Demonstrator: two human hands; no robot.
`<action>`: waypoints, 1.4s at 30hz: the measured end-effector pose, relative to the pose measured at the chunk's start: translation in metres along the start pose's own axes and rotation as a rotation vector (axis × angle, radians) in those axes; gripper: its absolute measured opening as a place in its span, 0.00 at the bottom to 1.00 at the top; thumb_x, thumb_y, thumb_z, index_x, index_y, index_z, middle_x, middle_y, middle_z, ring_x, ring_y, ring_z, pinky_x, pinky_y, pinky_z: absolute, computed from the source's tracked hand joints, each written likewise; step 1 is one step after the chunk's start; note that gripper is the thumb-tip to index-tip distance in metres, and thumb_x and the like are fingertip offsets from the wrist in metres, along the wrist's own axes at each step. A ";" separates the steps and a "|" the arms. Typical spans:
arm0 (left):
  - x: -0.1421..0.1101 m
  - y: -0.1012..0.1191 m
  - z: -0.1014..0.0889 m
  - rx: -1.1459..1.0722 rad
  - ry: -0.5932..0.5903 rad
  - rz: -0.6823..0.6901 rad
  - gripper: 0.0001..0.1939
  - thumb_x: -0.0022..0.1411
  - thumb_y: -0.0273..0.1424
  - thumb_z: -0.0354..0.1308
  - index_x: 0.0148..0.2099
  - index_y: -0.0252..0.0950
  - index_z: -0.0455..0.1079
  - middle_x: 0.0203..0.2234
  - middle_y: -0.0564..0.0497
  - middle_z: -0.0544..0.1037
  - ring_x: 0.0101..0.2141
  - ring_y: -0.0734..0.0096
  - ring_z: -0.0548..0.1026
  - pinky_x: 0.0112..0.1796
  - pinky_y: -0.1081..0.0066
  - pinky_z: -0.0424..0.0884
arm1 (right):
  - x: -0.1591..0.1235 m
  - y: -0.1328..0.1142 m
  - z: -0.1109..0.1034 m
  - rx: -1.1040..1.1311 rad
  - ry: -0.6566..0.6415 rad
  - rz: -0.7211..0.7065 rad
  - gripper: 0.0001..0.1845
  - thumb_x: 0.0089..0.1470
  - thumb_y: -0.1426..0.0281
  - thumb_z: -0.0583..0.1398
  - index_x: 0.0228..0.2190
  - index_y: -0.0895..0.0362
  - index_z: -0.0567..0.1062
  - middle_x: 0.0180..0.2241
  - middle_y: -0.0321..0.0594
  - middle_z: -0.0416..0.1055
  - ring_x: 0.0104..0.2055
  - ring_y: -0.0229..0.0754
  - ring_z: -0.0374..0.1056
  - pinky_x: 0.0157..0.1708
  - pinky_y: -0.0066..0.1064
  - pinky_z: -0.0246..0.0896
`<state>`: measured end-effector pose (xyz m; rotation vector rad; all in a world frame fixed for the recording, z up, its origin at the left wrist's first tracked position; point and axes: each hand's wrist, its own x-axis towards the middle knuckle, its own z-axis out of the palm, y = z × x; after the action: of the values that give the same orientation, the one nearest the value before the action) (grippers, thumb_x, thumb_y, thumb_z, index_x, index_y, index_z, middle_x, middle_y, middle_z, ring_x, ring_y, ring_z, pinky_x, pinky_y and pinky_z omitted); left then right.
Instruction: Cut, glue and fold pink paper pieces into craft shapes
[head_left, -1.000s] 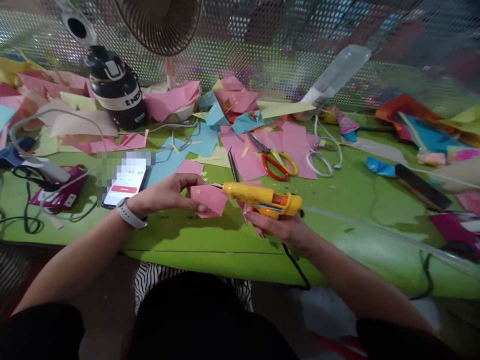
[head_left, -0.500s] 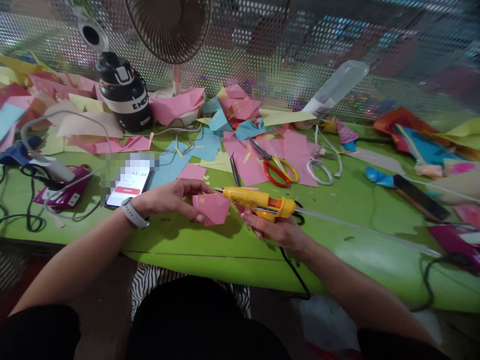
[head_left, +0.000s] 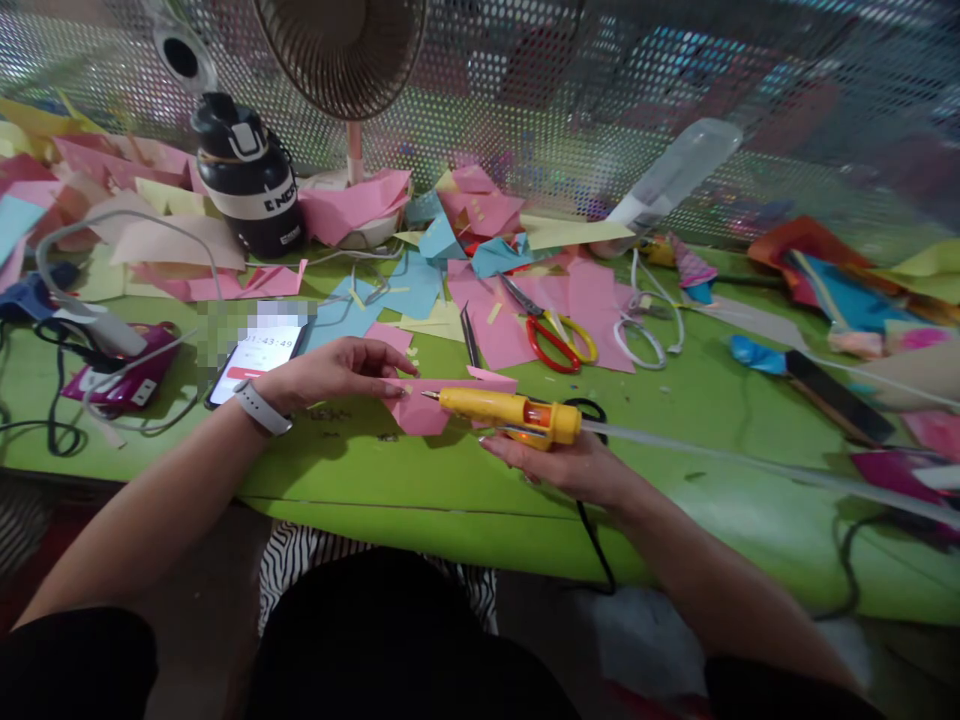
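My left hand (head_left: 358, 372) pinches the left edge of a folded piece of pink paper (head_left: 421, 415). Wrapped in my right hand (head_left: 551, 462) is a yellow glue gun (head_left: 491, 407), its nozzle pointing left across the paper. A long clear glue stick (head_left: 697, 453) sticks out from the back of the gun toward the right. Behind the paper lie tweezers (head_left: 470, 338) and red-and-yellow-handled scissors (head_left: 553, 340). Part of the paper is hidden behind the gun.
A phone (head_left: 259, 352) lies left of my left hand. Behind it stand a black bottle (head_left: 251, 190) and a fan (head_left: 345, 50). Pink and blue paper scraps (head_left: 412, 285) cover the back of the green table (head_left: 420, 485). Purple power strips (head_left: 135, 375) sit at both sides.
The pink paper has turned, and more of its folded length shows to the right. My left hand has shifted slightly up, and the glue gun has moved slightly left and down, with its nozzle now over the paper.
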<state>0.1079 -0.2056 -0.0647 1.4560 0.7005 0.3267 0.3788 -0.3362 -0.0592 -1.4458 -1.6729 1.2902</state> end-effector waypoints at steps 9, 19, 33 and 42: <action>0.000 0.001 -0.001 0.019 -0.001 0.000 0.12 0.54 0.35 0.70 0.41 0.35 0.78 0.31 0.52 0.80 0.32 0.75 0.76 0.39 0.71 0.72 | 0.004 0.019 0.003 -0.100 -0.026 -0.015 0.16 0.54 0.53 0.64 0.30 0.54 0.77 0.22 0.35 0.65 0.25 0.39 0.60 0.23 0.30 0.59; 0.001 0.004 0.001 -0.025 0.001 -0.036 0.15 0.53 0.31 0.71 0.44 0.35 0.77 0.28 0.54 0.80 0.31 0.77 0.76 0.36 0.75 0.70 | 0.002 0.014 0.003 -0.162 -0.041 0.049 0.19 0.54 0.50 0.63 0.28 0.55 0.76 0.18 0.32 0.60 0.20 0.34 0.53 0.19 0.28 0.50; 0.002 0.001 0.002 0.013 -0.020 0.005 0.15 0.55 0.31 0.69 0.45 0.35 0.76 0.28 0.54 0.79 0.31 0.78 0.74 0.35 0.76 0.69 | 0.002 0.005 0.006 -0.168 -0.012 0.087 0.23 0.52 0.48 0.63 0.23 0.55 0.72 0.14 0.29 0.57 0.15 0.32 0.52 0.13 0.27 0.45; 0.001 0.001 0.003 0.039 -0.011 0.017 0.14 0.56 0.32 0.68 0.45 0.36 0.77 0.29 0.54 0.79 0.31 0.78 0.74 0.35 0.76 0.69 | 0.002 0.013 0.007 -0.132 -0.015 0.132 0.23 0.51 0.49 0.65 0.23 0.54 0.72 0.13 0.29 0.59 0.12 0.33 0.58 0.10 0.27 0.53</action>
<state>0.1113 -0.2073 -0.0642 1.5001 0.6895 0.3199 0.3777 -0.3373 -0.0741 -1.6516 -1.7256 1.2837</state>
